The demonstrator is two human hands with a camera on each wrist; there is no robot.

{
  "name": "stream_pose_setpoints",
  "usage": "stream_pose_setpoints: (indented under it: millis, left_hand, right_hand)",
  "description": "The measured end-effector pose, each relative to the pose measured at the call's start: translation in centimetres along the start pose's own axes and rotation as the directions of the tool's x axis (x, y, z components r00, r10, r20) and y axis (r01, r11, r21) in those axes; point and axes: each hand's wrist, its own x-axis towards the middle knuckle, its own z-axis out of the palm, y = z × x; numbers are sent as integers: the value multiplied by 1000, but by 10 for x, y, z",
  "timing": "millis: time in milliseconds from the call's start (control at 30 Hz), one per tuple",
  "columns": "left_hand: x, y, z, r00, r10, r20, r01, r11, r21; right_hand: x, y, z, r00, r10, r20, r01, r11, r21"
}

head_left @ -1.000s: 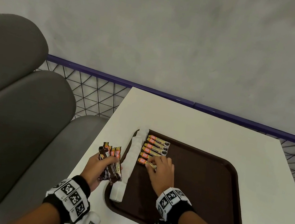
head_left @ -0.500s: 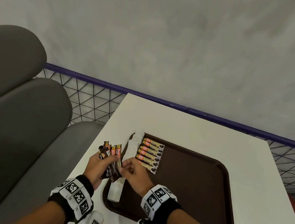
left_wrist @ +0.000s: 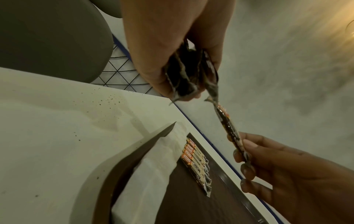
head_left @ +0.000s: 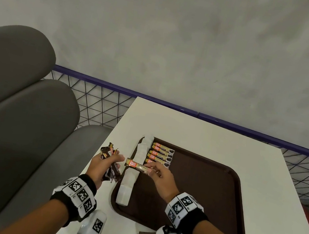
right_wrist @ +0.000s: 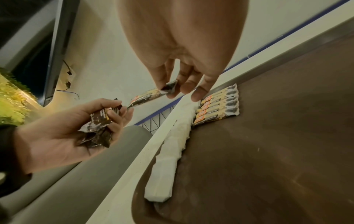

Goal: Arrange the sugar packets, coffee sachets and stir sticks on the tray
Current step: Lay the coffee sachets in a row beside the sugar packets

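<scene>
Since half a second ago the right hand (head_left: 161, 177) has drawn one coffee sachet (head_left: 137, 166) out of the bunch of sachets (head_left: 111, 166) and carried it away from the left hand (head_left: 102, 166), so it now hangs above the long white strip of packets (head_left: 132, 171) at the left edge of the brown tray (head_left: 217, 200). In the head view the right fingers pinch the sachet's right end; the left fingers are curled round the bunch, over the white surface (head_left: 198, 130) just left of the tray. A row of sachets (head_left: 161, 155) lies flat on the tray's far left part, touching the white strip.

From the left wrist, the left hand (left_wrist: 172, 45) grips the bunch (left_wrist: 187, 72), and the right hand (left_wrist: 287, 174) pinches the lower end of the single sachet (left_wrist: 229, 128).

From the right wrist, thumb and forefinger of the right hand (right_wrist: 182, 45) pinch the sachet (right_wrist: 151, 97) by its end; the other fingers are loosely spread. Its free tip lies near the left hand (right_wrist: 67, 131), which holds the bunch (right_wrist: 99, 128).
</scene>
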Motion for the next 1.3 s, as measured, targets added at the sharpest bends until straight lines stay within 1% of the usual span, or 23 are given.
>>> stream_pose_setpoints:
  millis: [133,233,300,367,433,500,600,667,733,833,900,1033,1167,1300]
  left_hand:
    - [-3,-3,4,995,-11,95,7,999,38]
    - [-2,-5,8,996,-7,90,2,998,60]
    - [-1,-7,9,997,1,72,-6,998,69]
    - [0,-11,10,998,-3,62,-2,996,85]
    - [1,-14,12,998,-18,66,12,996,89]
    - [0,-18,15,997,-22,77,15,996,88]
    - [0,-21,17,996,-37,78,33,998,60]
    - [2,-21,13,997,-60,46,60,998,3]
    - [7,-21,6,997,-71,7,71,995,-64]
    - [14,-21,-6,997,-70,-41,65,991,-120]
    - [17,-20,-12,995,-76,-57,68,989,-131]
    - [20,-19,-18,995,-82,-47,76,990,-119]
    - [20,-20,-21,996,-89,-29,85,990,-117]
    - [20,-20,-21,995,-94,-11,92,989,-115]
  right_hand:
    - [-4,-1,1,1000,-11,-18,11,1000,-4]
    - [-7,-4,1,1000,-15,-24,16,999,42]
    - [-10,-4,-1,999,-34,-34,35,999,22]
    - [-13,1,-3,997,-67,-32,62,991,-118]
    - [-14,7,-4,991,-131,-38,116,954,-278]
    - [-13,12,-5,984,-166,-62,134,926,-353]
    - [-13,20,-10,978,-169,-124,105,906,-409]
    - [-14,30,-14,971,-157,-179,61,892,-448]
    - [-16,40,-20,970,-116,-213,-5,869,-496]
    - [-16,52,-23,975,-32,-218,-103,810,-577]
    - [-13,58,-20,977,-2,-212,-130,783,-609]
    - [-5,63,-11,984,4,-180,-125,736,-665]
    - [5,65,-2,989,-16,-148,-96,692,-715]
    - [12,66,4,988,-45,-150,-78,688,-721]
